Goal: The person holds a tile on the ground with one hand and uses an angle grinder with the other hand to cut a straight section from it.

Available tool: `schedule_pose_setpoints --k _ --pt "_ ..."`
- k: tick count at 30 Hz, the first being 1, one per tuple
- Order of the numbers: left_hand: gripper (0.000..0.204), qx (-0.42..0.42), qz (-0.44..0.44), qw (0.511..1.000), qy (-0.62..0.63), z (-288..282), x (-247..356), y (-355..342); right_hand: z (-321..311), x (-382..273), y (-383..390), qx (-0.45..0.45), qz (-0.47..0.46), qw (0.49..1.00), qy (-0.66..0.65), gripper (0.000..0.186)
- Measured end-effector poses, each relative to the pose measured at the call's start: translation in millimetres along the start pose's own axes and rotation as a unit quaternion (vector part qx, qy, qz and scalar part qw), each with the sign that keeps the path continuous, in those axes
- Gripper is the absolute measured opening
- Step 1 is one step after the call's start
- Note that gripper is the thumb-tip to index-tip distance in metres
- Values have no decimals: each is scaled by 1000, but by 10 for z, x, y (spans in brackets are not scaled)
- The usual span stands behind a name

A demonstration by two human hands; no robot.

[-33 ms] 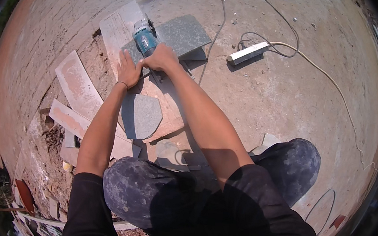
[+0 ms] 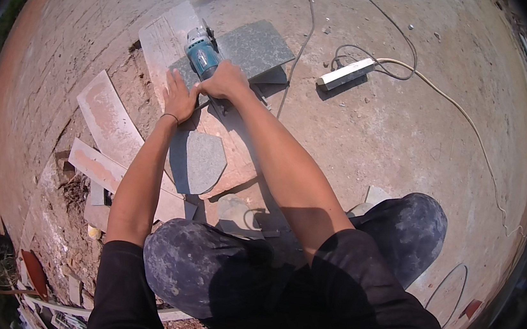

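Note:
A teal angle grinder (image 2: 204, 57) with a grey metal head rests over a dark grey stone tile (image 2: 258, 47). My right hand (image 2: 224, 82) is wrapped round the rear of the grinder's body. To its left, my left hand (image 2: 179, 99) lies flat with fingers stretched out on the near left part of the tile, its thumb close to my right hand. The grinder's disc is mostly hidden by its head. Beneath the tile runs a long pale board (image 2: 168, 32). A cut grey stone piece (image 2: 203, 161) with angled edges lies nearer to me on the board.
A white power strip (image 2: 346, 73) lies on the ground to the right, with a dark cable (image 2: 312, 22) looping past the tile and a pale cord (image 2: 464, 115) trailing right. Pale slab offcuts (image 2: 111, 116) lie at the left beside broken earth. My knees (image 2: 192, 266) are close below.

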State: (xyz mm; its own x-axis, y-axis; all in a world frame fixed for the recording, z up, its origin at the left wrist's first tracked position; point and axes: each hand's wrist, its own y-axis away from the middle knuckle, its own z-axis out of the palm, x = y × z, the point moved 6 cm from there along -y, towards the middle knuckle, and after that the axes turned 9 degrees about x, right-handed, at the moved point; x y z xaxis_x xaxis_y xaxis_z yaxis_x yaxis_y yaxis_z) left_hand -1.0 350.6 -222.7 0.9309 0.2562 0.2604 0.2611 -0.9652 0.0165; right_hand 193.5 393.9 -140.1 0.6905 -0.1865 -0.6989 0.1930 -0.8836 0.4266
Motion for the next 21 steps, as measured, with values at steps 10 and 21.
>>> schedule_pose_setpoints --k 10,21 --pt "92 1 -6 1000 6 -3 28 -9 18 61 39 11 -5 1000 5 91" --pt "92 -3 -9 1000 9 -34 47 0 32 84 62 1 -3 1000 6 91"
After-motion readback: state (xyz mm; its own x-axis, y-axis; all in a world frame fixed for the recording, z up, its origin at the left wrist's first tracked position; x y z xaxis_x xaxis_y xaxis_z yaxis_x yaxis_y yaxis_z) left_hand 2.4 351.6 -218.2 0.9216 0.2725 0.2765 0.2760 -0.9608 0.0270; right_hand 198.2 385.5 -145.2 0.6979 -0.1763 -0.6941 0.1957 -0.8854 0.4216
